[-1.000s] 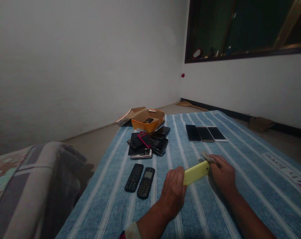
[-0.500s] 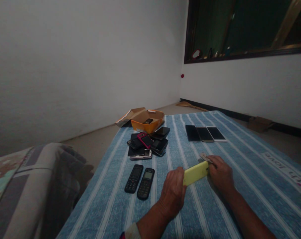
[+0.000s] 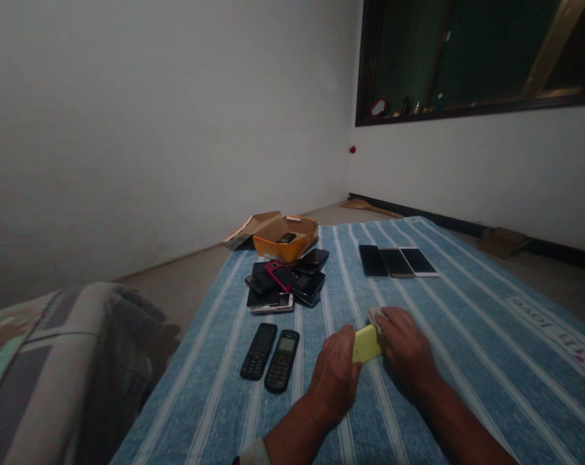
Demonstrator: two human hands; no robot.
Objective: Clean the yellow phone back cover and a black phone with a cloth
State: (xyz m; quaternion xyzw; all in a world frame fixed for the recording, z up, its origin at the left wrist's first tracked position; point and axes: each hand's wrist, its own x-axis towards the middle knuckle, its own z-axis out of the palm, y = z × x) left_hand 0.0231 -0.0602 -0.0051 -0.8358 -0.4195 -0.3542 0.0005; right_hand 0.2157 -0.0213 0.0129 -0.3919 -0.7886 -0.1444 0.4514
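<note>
My left hand (image 3: 336, 374) is closed around the left end of a yellow-green phone (image 3: 367, 344), held tilted above the striped cloth. Pressed over the phone's right part, my right hand (image 3: 409, 349) pinches a small whitish wiping cloth (image 3: 377, 314); much of the phone is hidden behind these fingers. Left of my hands lie two black keypad phones, one (image 3: 258, 351) beside the other (image 3: 282, 361). Farther off is a heap of several phones, with a pink-framed one (image 3: 279, 276) on top.
An orange cardboard box (image 3: 277, 250) stands open behind the heap, a small dark phone (image 3: 287, 237) inside. Three touchscreen phones (image 3: 397, 262) lie in a row at the back right. Blue striped cloth (image 3: 215, 387) covers the surface. A draped grey fabric (image 3: 79, 361) is at left.
My right hand has slid left along the yellow-green phone with the wiping cloth, covering more of it. My left hand stays on its end. The view has shifted slightly.
</note>
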